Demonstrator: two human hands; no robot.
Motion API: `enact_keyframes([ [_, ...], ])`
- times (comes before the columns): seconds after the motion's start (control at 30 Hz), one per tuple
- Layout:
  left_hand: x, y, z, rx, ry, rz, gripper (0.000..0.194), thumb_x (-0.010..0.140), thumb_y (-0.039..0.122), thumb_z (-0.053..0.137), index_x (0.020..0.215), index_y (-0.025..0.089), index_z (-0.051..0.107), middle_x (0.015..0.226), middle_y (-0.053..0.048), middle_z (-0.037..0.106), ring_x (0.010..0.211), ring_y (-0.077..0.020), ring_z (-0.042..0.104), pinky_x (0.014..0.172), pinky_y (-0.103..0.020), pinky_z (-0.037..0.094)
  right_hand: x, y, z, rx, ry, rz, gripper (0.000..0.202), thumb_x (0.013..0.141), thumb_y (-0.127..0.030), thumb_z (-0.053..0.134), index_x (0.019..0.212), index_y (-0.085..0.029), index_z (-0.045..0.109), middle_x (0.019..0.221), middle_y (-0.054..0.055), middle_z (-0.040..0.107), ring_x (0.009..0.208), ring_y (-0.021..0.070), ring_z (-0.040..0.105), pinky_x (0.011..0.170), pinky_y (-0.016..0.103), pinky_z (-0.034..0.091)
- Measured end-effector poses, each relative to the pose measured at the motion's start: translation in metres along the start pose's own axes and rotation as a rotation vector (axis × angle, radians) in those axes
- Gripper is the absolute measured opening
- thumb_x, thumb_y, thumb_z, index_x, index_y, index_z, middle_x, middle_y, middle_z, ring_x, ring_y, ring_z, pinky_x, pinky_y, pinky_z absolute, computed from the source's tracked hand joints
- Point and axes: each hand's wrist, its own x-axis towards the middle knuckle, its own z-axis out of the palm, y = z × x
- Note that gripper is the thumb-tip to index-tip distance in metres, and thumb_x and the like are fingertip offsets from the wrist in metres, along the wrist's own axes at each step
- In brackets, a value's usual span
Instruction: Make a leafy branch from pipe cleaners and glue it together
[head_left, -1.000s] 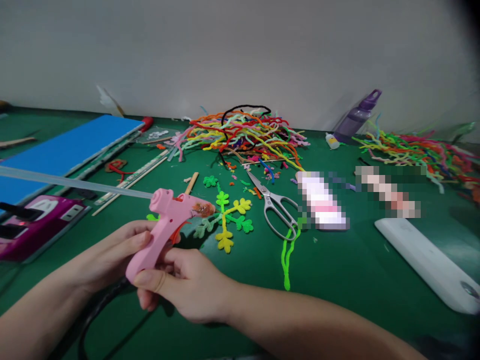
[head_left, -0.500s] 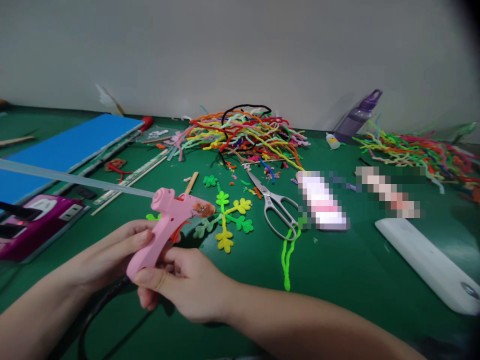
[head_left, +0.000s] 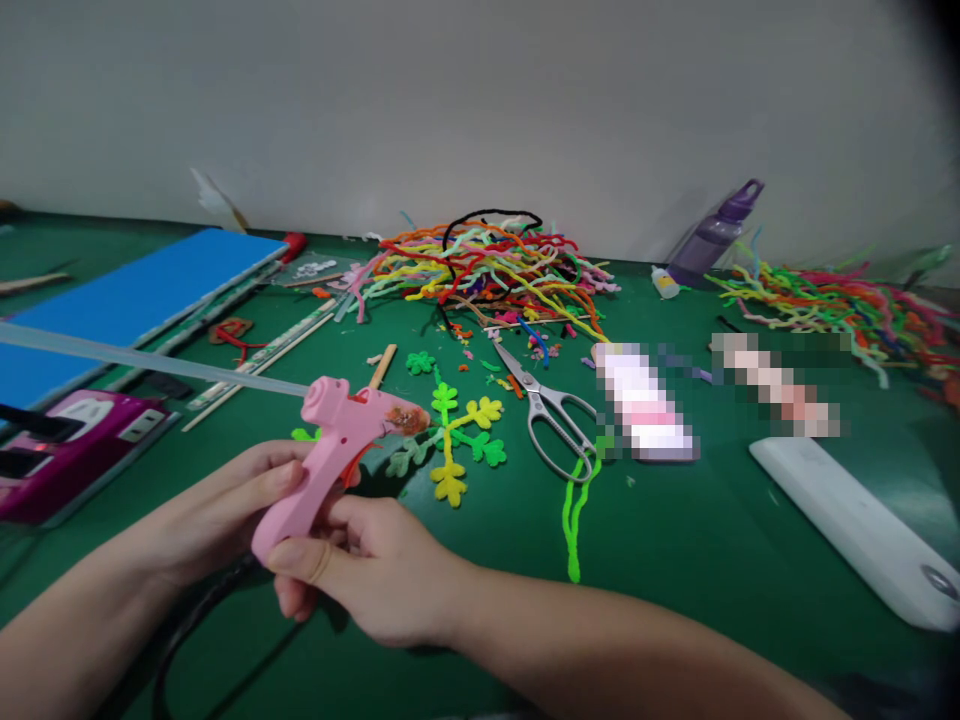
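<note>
A pink glue gun [head_left: 322,465] with a long clear glue stick [head_left: 150,357] in its back is held between both hands, nozzle to the right. My right hand [head_left: 375,565] grips the lower handle, its thumb across the handle end. Behind the handle, my left hand [head_left: 232,505] holds the upper part, partly hidden by the gun. Just right of the brown-stained nozzle lies a branching piece of fuzzy green and yellow leaves [head_left: 448,440]. Whether the nozzle touches it I cannot tell. A bright green stem [head_left: 574,540] lies near the scissors [head_left: 555,415].
A magenta power strip [head_left: 82,450] and a blue board [head_left: 142,300] are at left. Piled fuzzy stems [head_left: 487,260] lie at the back, more [head_left: 847,310] at right. A purple bottle [head_left: 709,245] stands by the wall. A white object [head_left: 847,525] lies at right; two things are pixelated.
</note>
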Motion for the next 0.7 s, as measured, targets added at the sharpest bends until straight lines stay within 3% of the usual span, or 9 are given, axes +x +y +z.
enact_keyframes([
  [0.23, 0.0007, 0.0006, 0.0021, 0.024, -0.060, -0.017, 0.042, 0.065, 0.055, 0.072, 0.082, 0.017, 0.069, 0.061, -0.006, 0.073, 0.043, -0.0201, 0.065, 0.039, -0.025, 0.052, -0.0009, -0.0017, 0.0006, -0.012, 0.000, 0.008, 0.017, 0.085, -0.034, 0.061, 0.086, -0.018, 0.060, 0.066, -0.004, 0.054, 0.057, 0.0064, 0.050, 0.063, 0.018, 0.044],
  [0.7, 0.0021, -0.0008, -0.0018, 0.067, -0.098, 0.037, 0.042, 0.065, 0.055, 0.073, 0.081, 0.017, 0.071, 0.059, -0.003, 0.069, 0.045, -0.0136, 0.061, 0.041, -0.018, 0.048, -0.0005, 0.0014, 0.0009, -0.047, -0.009, -0.035, 0.010, 0.085, -0.029, 0.058, 0.084, -0.019, 0.057, 0.066, -0.004, 0.053, 0.057, 0.0069, 0.049, 0.063, 0.018, 0.042],
])
